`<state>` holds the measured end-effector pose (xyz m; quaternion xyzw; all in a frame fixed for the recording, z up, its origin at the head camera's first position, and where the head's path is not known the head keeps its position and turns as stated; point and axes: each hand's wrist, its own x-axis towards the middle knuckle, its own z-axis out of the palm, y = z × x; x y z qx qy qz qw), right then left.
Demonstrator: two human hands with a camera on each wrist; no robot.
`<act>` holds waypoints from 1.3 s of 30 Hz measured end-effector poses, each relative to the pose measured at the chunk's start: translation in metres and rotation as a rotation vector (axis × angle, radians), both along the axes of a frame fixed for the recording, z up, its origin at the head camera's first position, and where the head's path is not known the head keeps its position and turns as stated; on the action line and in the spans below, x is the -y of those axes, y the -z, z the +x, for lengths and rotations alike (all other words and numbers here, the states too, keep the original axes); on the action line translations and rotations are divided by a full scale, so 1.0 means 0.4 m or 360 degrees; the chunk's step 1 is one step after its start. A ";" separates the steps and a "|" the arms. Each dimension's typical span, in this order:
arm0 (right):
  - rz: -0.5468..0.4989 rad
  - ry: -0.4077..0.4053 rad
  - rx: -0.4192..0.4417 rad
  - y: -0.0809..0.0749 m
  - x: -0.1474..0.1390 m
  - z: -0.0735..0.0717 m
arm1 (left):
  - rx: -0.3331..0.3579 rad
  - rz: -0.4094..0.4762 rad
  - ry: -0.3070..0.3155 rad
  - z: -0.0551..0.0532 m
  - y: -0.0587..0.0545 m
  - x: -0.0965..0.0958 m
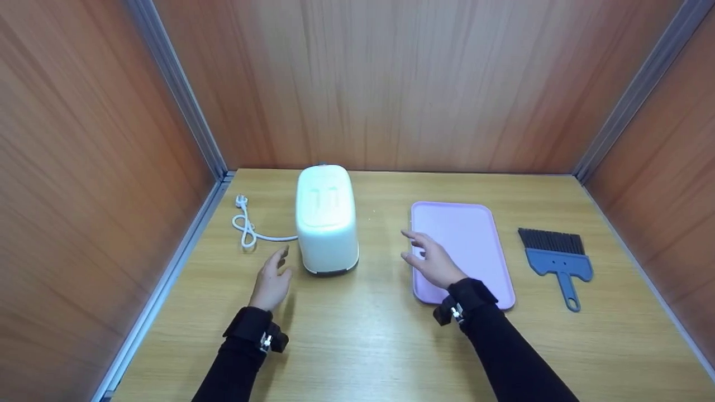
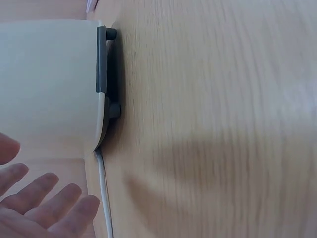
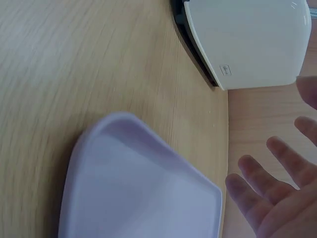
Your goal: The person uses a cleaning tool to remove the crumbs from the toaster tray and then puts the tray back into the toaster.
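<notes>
White, round-cornered, box-shaped appliance (image 1: pixel 327 223) with a dark base, standing upright on the light wood-grained desk (image 1: pixel 357 346), left of centre. My left grip (image 1: pixel 272 283) lies just beside its near left corner, apart from it, fingers loosely extended, wide and empty. My right grip (image 1: pixel 434 261), likewise wide and empty, is raised over the left edge of a shallow lilac rectangular tray (image 1: pixel 475 240), with its fingers directed towards the appliance. From the appliance's left side a thin white cord (image 1: pixel 271 238) runs to a loose loop, ending in a white plug (image 1: pixel 241 201). The tray lies flat, right of the appliance and well apart from it. Farther right lies a blue plastic hand brush (image 1: pixel 559 262), dark bristles towards the back, holed handle towards me. My black sleeves (image 1: pixel 229 371) enter from below. Reddish-brown wood-grained panels (image 1: pixel 391 84), joined by grey corner strips (image 1: pixel 184 95), enclose the back and both sides.
</notes>
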<state>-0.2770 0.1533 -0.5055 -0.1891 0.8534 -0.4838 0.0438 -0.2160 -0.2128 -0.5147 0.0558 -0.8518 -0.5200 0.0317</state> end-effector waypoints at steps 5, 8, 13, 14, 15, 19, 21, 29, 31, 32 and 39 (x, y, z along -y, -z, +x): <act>-0.0104 -0.0009 0.0038 0.002 0.043 -0.007 | 0.0016 0.0080 -0.0071 -0.012 0.003 -0.005; -0.0186 -0.0002 0.0088 0.006 0.071 -0.011 | 0.0022 0.0111 -0.0113 -0.020 0.004 -0.010; -0.0279 0.0018 0.0178 0.014 0.113 -0.011 | 0.0073 0.0274 -0.0163 -0.032 0.008 -0.018; -0.0294 0.0025 0.0200 0.015 0.121 -0.011 | 0.0090 0.0322 -0.0167 -0.034 0.009 -0.020; -0.0309 0.0030 0.0225 0.016 0.129 -0.011 | 0.0119 0.0369 -0.0173 -0.037 0.011 -0.020; -0.0393 0.0052 0.0318 0.019 0.163 -0.015 | 0.0199 0.0515 -0.0174 -0.050 0.018 -0.023; -0.0442 0.0048 0.0363 0.019 0.179 -0.016 | 0.0222 0.0559 -0.0172 -0.055 0.021 -0.025; -0.0523 0.0090 0.0447 0.047 0.228 -0.017 | 0.0178 0.0594 -0.0121 -0.075 0.028 -0.047; -0.0561 0.0114 0.0483 0.053 0.238 -0.018 | 0.0154 0.0614 -0.0126 -0.079 0.028 -0.055; -0.0576 0.0128 0.0503 0.054 0.242 -0.018 | 0.0141 0.0622 -0.0127 -0.081 0.028 -0.059; -0.0653 0.0173 0.0660 0.052 0.272 -0.022 | 0.0080 0.0681 -0.0090 -0.086 0.027 -0.075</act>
